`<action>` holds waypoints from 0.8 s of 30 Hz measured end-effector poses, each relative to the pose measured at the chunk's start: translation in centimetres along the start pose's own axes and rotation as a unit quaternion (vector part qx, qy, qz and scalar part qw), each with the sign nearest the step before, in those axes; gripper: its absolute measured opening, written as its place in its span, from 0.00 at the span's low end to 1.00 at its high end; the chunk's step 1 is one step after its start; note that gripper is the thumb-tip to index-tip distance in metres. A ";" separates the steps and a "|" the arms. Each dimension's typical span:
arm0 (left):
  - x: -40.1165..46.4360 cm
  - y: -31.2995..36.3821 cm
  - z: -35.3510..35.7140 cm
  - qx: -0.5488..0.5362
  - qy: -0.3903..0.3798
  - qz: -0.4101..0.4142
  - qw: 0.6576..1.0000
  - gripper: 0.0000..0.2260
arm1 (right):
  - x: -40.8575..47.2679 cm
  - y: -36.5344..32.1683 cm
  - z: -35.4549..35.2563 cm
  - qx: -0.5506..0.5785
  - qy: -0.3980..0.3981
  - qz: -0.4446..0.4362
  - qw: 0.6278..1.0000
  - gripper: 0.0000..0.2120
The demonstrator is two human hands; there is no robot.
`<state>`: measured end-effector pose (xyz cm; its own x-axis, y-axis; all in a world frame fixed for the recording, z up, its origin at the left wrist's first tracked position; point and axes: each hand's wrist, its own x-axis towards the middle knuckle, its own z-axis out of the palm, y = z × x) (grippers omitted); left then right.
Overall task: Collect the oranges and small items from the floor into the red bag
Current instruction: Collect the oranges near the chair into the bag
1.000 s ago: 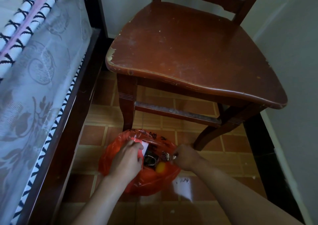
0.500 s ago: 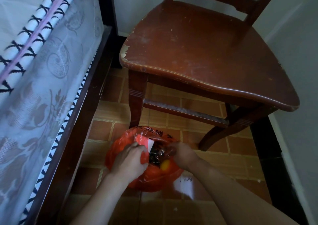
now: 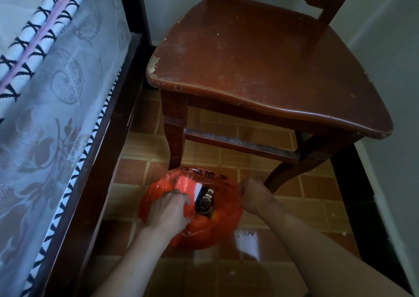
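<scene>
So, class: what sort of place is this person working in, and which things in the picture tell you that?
Most likely a bedroom in a home. A bed with a patterned cover runs along the left, a worn wooden chair stands beside it, and the floor is brown tile.

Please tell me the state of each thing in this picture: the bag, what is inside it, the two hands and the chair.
Bag: on floor, mouth held open.
Watch: inside bag.
Orange: inside bag, mostly hidden.
Left hand: gripping bag's left rim.
Right hand: pinching bag's right rim.
Chair: upright, seat bare, paint chipped.
</scene>
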<state>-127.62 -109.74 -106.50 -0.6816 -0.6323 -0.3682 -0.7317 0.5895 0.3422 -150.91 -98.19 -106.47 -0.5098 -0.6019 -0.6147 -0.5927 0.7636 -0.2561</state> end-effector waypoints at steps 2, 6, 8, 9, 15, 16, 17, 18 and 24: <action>-0.1 0.2 0.5 0.002 -0.018 0.007 1.000 0.26 | 0.0 0.3 0.6 -0.002 -0.019 -0.010 1.000 0.08; -0.2 0.5 1.0 0.081 -0.051 -0.004 0.995 0.27 | -1.1 -0.5 2.5 -0.018 -0.084 -0.092 0.992 0.15; -0.3 0.8 1.3 0.087 -0.039 -0.016 0.995 0.22 | -1.9 -1.2 3.5 -0.042 -0.097 -0.110 0.988 0.25; -0.5 0.9 1.5 0.086 -0.027 -0.017 0.996 0.19 | -2.1 -1.5 4.0 -0.056 -0.095 -0.112 0.988 0.28; -1.0 1.2 1.8 0.015 0.055 -0.013 0.998 0.02 | -3.0 -2.3 3.5 -0.089 -0.104 -0.103 0.985 0.20; -1.0 1.3 1.8 -0.001 0.065 -0.009 0.998 0.02 | -3.1 -2.7 3.1 -0.076 -0.089 -0.099 0.988 0.17; -1.0 1.5 1.6 -0.016 0.076 -0.007 0.997 0.02 | -3.1 -3.1 2.8 -0.061 -0.068 -0.099 0.991 0.13; -1.0 1.6 1.5 -0.029 0.087 -0.005 0.996 0.02 | -3.1 -3.4 2.6 -0.048 -0.045 -0.099 0.993 0.09; -1.1 2.3 0.4 -0.057 0.166 0.021 0.984 0.04 | -3.4 -4.8 1.3 0.045 0.080 -0.126 0.988 0.14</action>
<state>-128.58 -107.47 -105.65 -0.6603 -0.7490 -0.0557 -0.6849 0.5701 0.4538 -145.55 -99.50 -104.12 -0.4486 -0.7995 -0.3994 -0.6594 0.5977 -0.4560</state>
